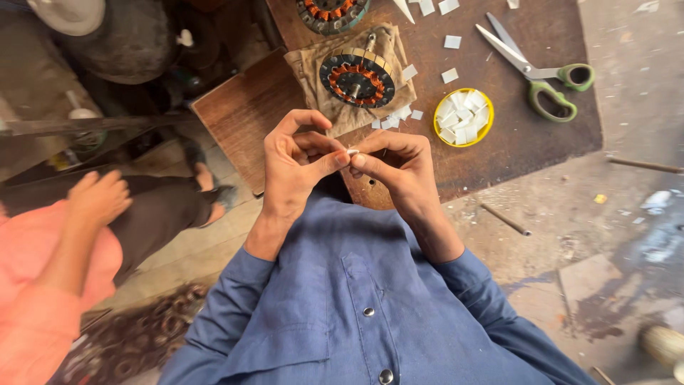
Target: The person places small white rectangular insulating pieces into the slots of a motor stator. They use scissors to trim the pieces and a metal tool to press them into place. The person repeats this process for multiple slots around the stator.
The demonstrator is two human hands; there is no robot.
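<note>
Both hands are meeting mid-air over the wooden board: left hand & right hand are pinching one small white paper slip between thumb and forefinger tips, other fingers curled. The motor stator w/ copper windings is sitting on a cloth beyond, apart. Yellow lid is holding plenty of cut slips, more lying loose, scissors set aside, so cutting looks largely done, fitting left.

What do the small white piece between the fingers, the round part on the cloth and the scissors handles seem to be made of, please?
The small white piece, pinched by left hand and right hand, looks like matte paper or thin card, flat and pale. The round part looks like dark metal wound with shiny copper-coloured wire. The scissors handles look like smooth green plastic.
</note>
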